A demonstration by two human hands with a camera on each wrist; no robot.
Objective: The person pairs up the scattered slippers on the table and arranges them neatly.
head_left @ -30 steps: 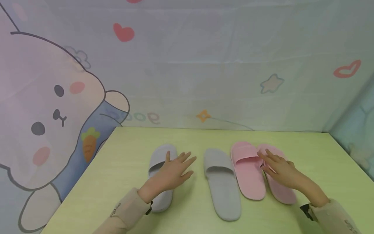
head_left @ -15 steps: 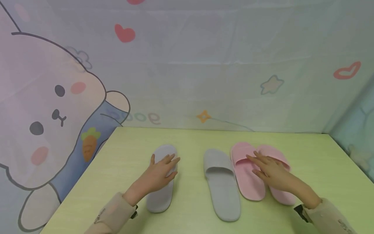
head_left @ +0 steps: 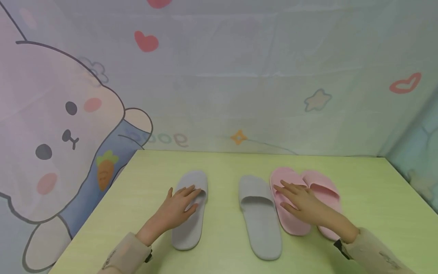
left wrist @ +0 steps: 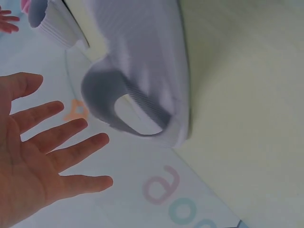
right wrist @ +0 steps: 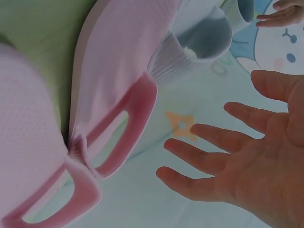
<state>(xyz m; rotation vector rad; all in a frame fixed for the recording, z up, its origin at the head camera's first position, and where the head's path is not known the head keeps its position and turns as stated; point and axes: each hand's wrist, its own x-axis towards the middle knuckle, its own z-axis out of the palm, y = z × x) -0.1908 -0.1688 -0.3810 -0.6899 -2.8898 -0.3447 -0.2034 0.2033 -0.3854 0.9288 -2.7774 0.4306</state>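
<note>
Two grey slippers and two pink slippers lie on a pale green table. Over the left grey slipper [head_left: 188, 232] hovers my left hand [head_left: 178, 207], its fingers spread and holding nothing; the left wrist view shows a gap between that hand [left wrist: 38, 152] and the slipper [left wrist: 142, 61]. My right hand [head_left: 302, 201] is above the nearer pink slipper [head_left: 295, 224], fingers spread too. In the right wrist view its palm [right wrist: 261, 147] stands apart from the pink slippers. The right grey slipper [head_left: 261, 228] sits between the hands, close beside the pink pair. The outer pink slipper [head_left: 323, 190] is partly covered by the right forearm.
A printed cloth [head_left: 219, 76] with a cartoon animal, hearts and stars hangs behind the table's back edge. The green table top [head_left: 222, 228] shows between the left grey slipper and the right one. Both sleeves [head_left: 126, 253] are beige.
Both hands have moved to the left: the left one across the left grey slipper, the right one from the outer pink slipper to the inner one. The slippers have stayed in place.
</note>
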